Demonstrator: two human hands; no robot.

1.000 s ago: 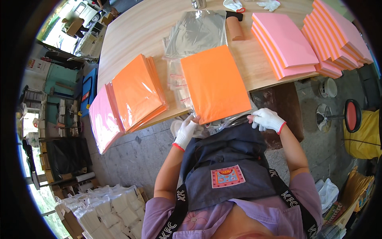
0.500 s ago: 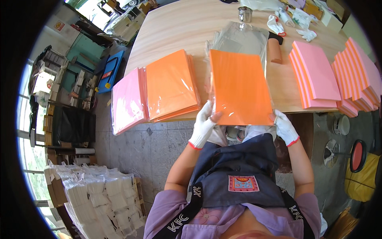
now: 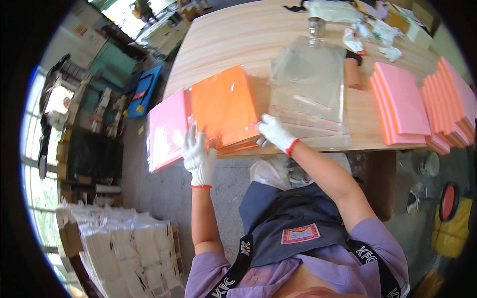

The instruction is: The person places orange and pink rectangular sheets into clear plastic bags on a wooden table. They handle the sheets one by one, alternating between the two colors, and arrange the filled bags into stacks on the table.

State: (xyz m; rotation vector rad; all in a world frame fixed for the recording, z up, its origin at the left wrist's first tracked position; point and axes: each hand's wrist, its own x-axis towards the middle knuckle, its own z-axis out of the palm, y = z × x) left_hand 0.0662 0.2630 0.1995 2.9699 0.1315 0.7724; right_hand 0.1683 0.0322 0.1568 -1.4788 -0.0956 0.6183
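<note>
Both my hands wear white knit gloves with red cuffs and bare fingertips. My left hand (image 3: 199,160) is at the front left of a stack of orange sheets in clear plastic sleeves (image 3: 224,107), its fingers spread against the near edge. At the stack's right edge is my right hand (image 3: 276,133), fingers bent but apart, their tips touching the side. Left of the orange stack, partly behind my left hand, lies a pile of pink sheets in glossy sleeves (image 3: 166,126). Empty clear plastic sleeves (image 3: 309,82) lie fanned out to the right.
Pink and orange layered stacks (image 3: 401,102) stand on the table (image 3: 218,37) at right. A brown cylinder (image 3: 353,73), a metal cup (image 3: 316,27) and spare gloves (image 3: 390,53) lie farther back. Wrapped paper bundles (image 3: 126,253) stand on the floor at left.
The sleeved orange sheets I held in both hands over the clear sleeves have gone left onto the orange stack. Both hands moved left with them, and the clear sleeves are now uncovered.
</note>
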